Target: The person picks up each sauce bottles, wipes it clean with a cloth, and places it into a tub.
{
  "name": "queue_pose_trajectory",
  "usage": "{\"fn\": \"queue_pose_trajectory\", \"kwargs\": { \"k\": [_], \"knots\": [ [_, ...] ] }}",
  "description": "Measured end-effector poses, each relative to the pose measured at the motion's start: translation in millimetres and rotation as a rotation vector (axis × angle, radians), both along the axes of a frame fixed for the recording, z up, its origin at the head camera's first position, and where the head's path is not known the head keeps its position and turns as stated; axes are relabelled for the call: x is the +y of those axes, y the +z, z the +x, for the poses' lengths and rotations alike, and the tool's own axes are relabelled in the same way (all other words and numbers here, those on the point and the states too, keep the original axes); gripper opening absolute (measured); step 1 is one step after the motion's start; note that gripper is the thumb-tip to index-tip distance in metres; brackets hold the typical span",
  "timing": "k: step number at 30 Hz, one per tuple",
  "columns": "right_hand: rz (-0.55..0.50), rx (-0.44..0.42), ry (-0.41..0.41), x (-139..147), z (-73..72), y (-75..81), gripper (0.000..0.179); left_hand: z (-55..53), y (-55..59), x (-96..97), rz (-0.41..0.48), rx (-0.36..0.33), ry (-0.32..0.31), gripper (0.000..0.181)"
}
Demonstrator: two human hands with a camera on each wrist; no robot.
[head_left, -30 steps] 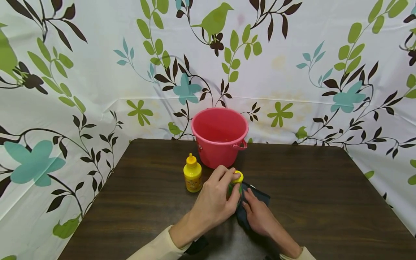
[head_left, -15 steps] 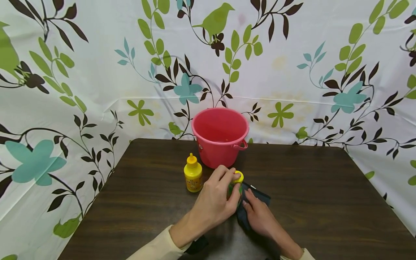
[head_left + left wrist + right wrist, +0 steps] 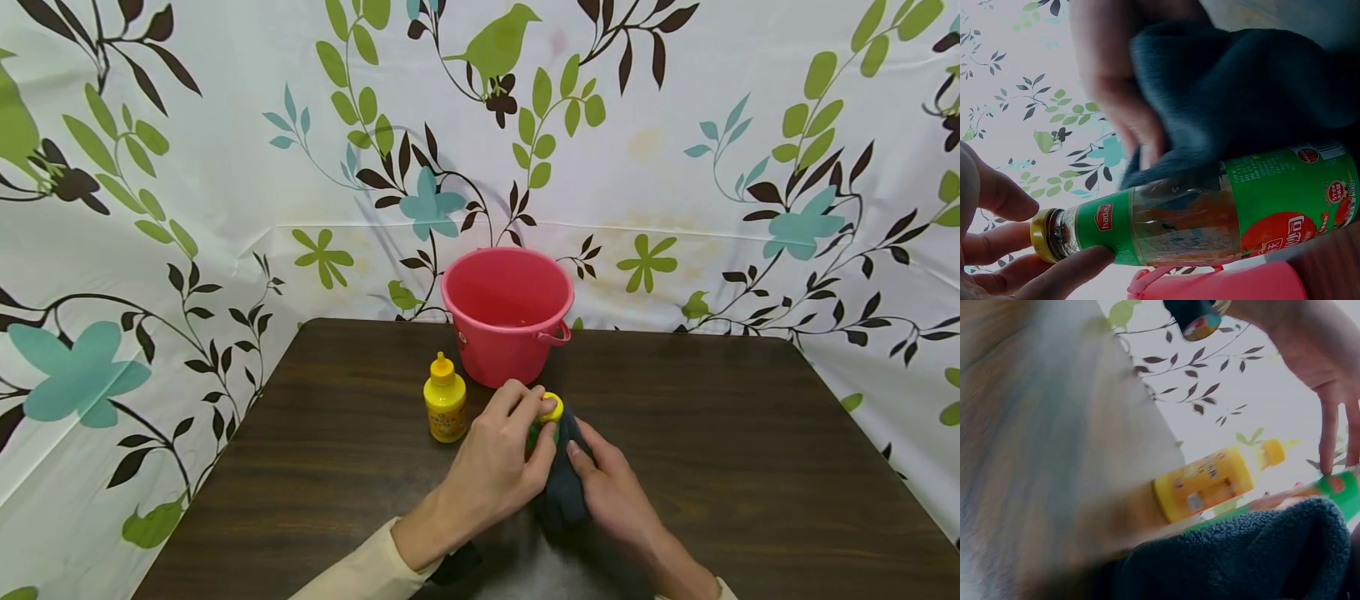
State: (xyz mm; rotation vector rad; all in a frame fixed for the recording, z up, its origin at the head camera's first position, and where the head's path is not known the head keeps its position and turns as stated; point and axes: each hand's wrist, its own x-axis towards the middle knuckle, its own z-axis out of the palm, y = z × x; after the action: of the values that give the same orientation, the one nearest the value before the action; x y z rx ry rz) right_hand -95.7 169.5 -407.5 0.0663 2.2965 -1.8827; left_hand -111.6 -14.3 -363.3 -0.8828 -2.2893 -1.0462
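Observation:
My left hand [image 3: 491,446] holds a sauce bottle by its neck and yellow cap [image 3: 553,407]. The left wrist view shows the bottle's green label with a red tomato picture [image 3: 1285,212] and a clear band of reddish glass. My right hand [image 3: 618,492] grips a dark blue-grey cloth [image 3: 564,492], its thumb on top. The cloth lies against the right side of the bottle, and it hides much of the bottle in the right wrist view, where its fuzzy pile [image 3: 1235,556] shows close up. In the head view, my left hand covers most of the bottle.
Left of the hands stands a yellow squeeze bottle [image 3: 446,408] with a pointed nozzle. A pink bucket [image 3: 506,350] with its handle hanging at the right is just behind the hands. The dark wooden table [image 3: 750,467] meets a patterned curtain [image 3: 637,167] at the back.
The right hand has moved slightly and turned, drawing in the cloth's right corner, so the cloth now sits narrower and more upright along the bottle. The left hand stays in place.

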Motion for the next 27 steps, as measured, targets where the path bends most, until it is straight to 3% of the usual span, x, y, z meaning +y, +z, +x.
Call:
{"fn": "queue_pose_trajectory", "kwargs": {
  "k": [15,21,27],
  "knots": [
    [-0.146,0.048,-0.057,5,7.7,45.5,0.043,-0.9,1.6,-1.0,-0.016,0.009,0.002,0.025],
    [-0.141,0.142,-0.057,13,10.8,63.6,0.046,-2.0,1.3,-1.3,-0.009,0.029,-0.005,0.021],
    [-0.153,0.207,-0.068,17,11.3,70.2,0.048,-3.5,0.7,-1.3,-0.008,0.065,-0.002,0.019]
  ]
}}
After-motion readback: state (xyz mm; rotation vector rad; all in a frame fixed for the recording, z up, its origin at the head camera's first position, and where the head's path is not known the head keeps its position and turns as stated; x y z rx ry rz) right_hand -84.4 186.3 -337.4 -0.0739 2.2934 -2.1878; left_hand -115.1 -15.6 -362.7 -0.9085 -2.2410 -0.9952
